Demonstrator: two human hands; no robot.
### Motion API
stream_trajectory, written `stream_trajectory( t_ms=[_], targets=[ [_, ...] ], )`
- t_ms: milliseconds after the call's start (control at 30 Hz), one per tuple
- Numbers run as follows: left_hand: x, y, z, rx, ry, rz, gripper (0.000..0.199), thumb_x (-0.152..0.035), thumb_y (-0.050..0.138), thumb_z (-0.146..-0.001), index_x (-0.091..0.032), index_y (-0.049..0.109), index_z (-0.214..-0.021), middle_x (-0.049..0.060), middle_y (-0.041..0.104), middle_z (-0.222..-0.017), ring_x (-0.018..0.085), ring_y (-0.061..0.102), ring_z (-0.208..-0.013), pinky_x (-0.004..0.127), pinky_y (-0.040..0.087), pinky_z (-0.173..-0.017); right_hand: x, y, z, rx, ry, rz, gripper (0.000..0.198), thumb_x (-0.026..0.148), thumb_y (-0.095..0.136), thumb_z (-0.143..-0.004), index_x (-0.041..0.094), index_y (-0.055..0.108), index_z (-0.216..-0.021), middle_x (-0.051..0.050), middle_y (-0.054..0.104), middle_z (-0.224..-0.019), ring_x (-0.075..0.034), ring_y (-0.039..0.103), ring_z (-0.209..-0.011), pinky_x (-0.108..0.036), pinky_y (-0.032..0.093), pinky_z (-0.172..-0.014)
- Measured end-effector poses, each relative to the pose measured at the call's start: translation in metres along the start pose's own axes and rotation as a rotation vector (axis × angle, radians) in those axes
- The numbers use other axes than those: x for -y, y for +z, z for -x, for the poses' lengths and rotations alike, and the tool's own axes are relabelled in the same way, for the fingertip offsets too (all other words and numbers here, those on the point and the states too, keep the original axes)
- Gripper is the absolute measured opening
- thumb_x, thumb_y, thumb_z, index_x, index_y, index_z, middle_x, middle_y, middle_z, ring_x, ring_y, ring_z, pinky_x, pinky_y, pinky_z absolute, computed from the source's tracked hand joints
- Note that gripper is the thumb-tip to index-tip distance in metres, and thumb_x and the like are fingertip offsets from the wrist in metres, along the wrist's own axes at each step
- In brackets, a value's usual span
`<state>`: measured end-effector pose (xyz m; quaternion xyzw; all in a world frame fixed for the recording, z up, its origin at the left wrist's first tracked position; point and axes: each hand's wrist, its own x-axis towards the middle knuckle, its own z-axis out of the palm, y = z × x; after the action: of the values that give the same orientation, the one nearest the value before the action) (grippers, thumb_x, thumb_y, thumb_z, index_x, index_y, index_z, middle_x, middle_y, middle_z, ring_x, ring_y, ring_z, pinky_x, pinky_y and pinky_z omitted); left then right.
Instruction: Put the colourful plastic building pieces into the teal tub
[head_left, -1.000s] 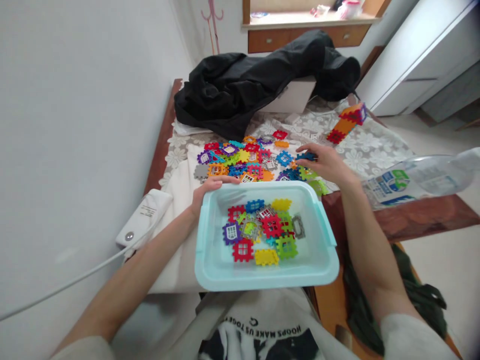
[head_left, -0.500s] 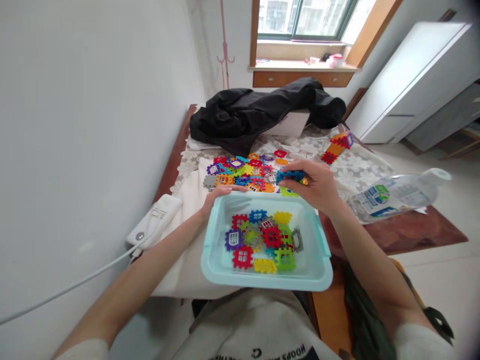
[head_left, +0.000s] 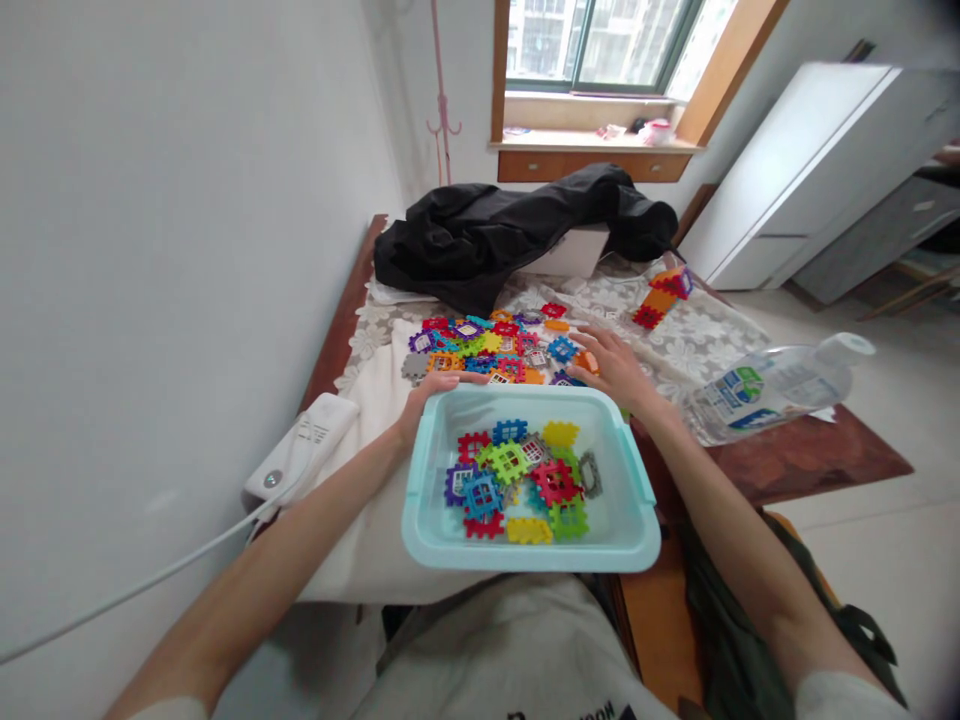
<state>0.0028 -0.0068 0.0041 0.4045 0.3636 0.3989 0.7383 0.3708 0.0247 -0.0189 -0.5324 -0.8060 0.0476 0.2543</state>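
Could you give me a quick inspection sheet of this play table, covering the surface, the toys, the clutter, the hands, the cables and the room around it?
Surface: wooden table under a white floral lace cloth.
Job's things: light blue plastic tub holding coloured interlocking tiles; loose tile pile beyond it; small tile tower to the right.
Clutter: black jacket over a white box; clear plastic bottle lying on its side.
Hands: left hand in a grip on the tub's far rim; right hand spread open over the loose tile pile.
Cables: white cord running from a white device.
Surroundings: window, white cabinet, plain wall.
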Motion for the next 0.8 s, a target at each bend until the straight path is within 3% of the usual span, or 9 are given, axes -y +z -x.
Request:
stream_trajectory(
  t_ms=[100, 233, 400, 800],
  targets=[
    [-0.001, 0.001, 0.000, -0.011, 0.018, -0.028, 0.044, -0.043, 0.077, -0.070, -0.013, 0.090, -0.098, 0.012, 0.083, -0.094, 0.026, 0.073, -0.081, 0.033, 0.055, -0.075, -0.017, 0.024, 0.005, 0.085, -0.016, -0.001, 0.046, 0.052, 0.060, -0.104, 0.022, 0.072, -0.136, -0.017, 0.063, -0.155, -0.038, 0.057, -0.141, -0.058, 0.044, -0.119],
    [0.000, -0.001, 0.001, 0.004, 0.025, -0.039, 0.040, -0.045, 0.075, -0.074, -0.015, 0.089, -0.095, 0.012, 0.082, -0.094, 0.026, 0.071, -0.082, 0.034, 0.054, -0.077, -0.021, 0.038, 0.002, 0.065, -0.011, -0.002, 0.036, 0.050, 0.058, -0.105, 0.021, 0.078, -0.111, -0.016, 0.074, -0.133, -0.035, 0.064, -0.127, -0.053, 0.047, -0.113],
    [0.003, -0.005, 0.000, -0.004, 0.049, -0.067, 0.038, -0.044, 0.074, -0.075, -0.015, 0.089, -0.094, 0.012, 0.082, -0.102, 0.028, 0.071, -0.092, 0.035, 0.053, -0.083, -0.016, 0.037, 0.001, 0.044, -0.002, 0.104, 0.035, 0.051, 0.055, -0.106, 0.023, 0.077, -0.104, -0.015, 0.075, -0.117, -0.035, 0.064, -0.111, -0.050, 0.049, -0.098],
    [-0.004, 0.002, 0.001, 0.007, 0.079, -0.128, 0.043, -0.046, 0.073, -0.073, -0.015, 0.090, -0.098, 0.015, 0.083, -0.104, 0.028, 0.073, -0.088, 0.036, 0.054, -0.082, -0.017, 0.037, 0.000, 0.009, 0.103, 0.149, 0.045, 0.059, 0.056, -0.103, 0.022, 0.070, -0.080, -0.013, 0.074, -0.093, -0.031, 0.062, -0.093, -0.045, 0.045, -0.085]
  ],
)
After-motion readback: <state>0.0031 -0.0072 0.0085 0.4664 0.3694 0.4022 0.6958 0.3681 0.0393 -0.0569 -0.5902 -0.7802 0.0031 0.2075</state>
